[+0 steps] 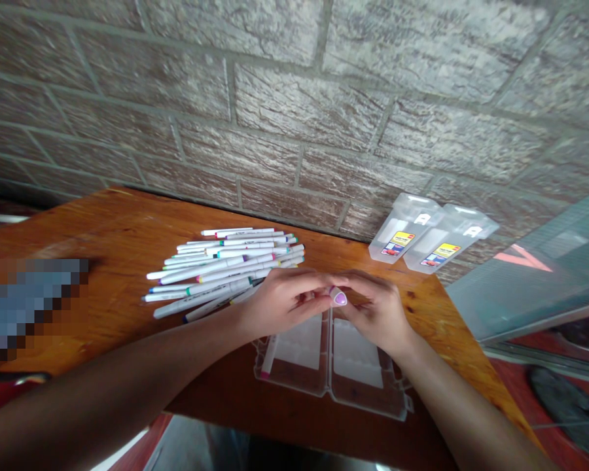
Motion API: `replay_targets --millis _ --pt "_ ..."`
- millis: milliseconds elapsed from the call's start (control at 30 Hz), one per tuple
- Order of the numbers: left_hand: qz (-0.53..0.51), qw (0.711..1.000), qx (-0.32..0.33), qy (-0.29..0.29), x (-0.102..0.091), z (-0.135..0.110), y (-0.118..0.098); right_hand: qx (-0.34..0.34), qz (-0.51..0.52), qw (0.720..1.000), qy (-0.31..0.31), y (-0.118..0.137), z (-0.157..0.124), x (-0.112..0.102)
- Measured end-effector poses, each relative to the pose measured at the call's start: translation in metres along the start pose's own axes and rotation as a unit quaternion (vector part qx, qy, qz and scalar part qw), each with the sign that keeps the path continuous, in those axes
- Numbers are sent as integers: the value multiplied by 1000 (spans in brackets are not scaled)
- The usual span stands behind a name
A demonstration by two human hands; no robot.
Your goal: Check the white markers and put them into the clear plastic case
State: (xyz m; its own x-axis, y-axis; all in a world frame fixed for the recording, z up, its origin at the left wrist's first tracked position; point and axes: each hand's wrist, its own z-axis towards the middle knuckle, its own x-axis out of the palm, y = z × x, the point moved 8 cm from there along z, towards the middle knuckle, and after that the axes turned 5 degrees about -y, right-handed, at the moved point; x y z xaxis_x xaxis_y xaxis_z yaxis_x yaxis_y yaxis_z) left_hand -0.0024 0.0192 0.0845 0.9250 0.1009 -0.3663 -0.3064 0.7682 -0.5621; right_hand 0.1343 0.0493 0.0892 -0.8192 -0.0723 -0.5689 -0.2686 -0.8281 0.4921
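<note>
Pens: going by what's where, looks early on to me. One pink-ended pen (268, 360) lies in the case along its left edge, one's in the hands, and the big pile (230, 267) lies loose on the table (132, 226), so most are outside the case.
Purple pen: this one (340, 298) is up above the case, purple end toward the camera, right where the hands meet.
Left hand: this hand (279, 297) is pinched on the purple pen, thumb and fingers closed around it.
Right hand: this one (383, 314) is half curled, fingertips up against the purple pen and the other hand's fingertips. Can't tell if it's really gripping.
Case: the clear case (302, 386) lies open on the table, white sheet showing in each half.
Boxes: two clear boxes (429, 252) stand by the wall (275, 140), side by side.
</note>
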Motion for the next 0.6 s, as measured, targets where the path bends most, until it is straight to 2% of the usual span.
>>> replay_targets --millis 167,333,400,467,533,600 --pt "12 997 62 -37 -4 2 -8 -20 -14 1000 -3 1 -1 -1" --pt "51 993 79 -71 -10 4 -9 -11 4 1000 5 -2 -2 2" --pt "27 996 31 -81 -11 5 -1 -7 13 1000 7 -2 -3 4" --pt "-40 993 -71 -82 -10 5 16 5 17 1000 11 -2 -5 5" --pt "-129 971 -184 -83 -5 3 35 30 22 999 14 -4 -8 5" --pt "-206 937 -265 -96 -1 0 49 59 31 998 10 -7 -10 3"
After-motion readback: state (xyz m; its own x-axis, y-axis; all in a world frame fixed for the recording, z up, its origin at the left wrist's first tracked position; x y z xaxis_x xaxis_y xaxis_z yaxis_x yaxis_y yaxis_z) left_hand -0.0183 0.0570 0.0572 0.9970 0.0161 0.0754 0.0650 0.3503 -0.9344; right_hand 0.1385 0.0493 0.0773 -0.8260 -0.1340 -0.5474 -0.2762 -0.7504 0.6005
